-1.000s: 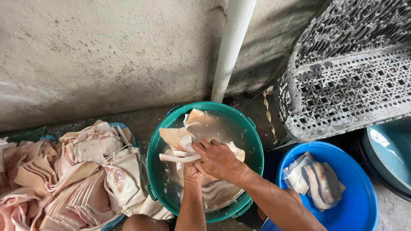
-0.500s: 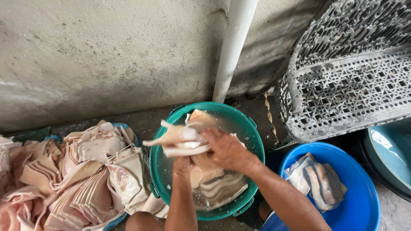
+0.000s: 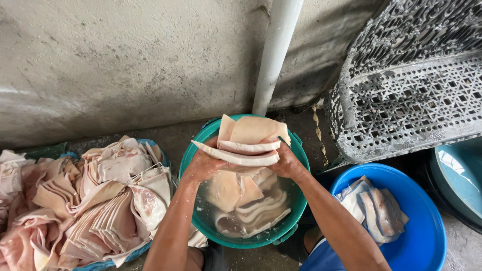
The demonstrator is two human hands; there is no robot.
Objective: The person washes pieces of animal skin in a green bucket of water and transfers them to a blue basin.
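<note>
I look all around and see no box, no bag, no label, no sign and no screen anywhere here.

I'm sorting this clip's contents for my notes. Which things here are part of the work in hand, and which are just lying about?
In the work:
- left hand and right hand, holding a stack of pale pink slabs
- green basin of water with more slabs
- pile of slabs at left
- blue basin holding a few slabs

Lying about:
- white pipe
- grey lattice crates
- teal tub at right
</note>
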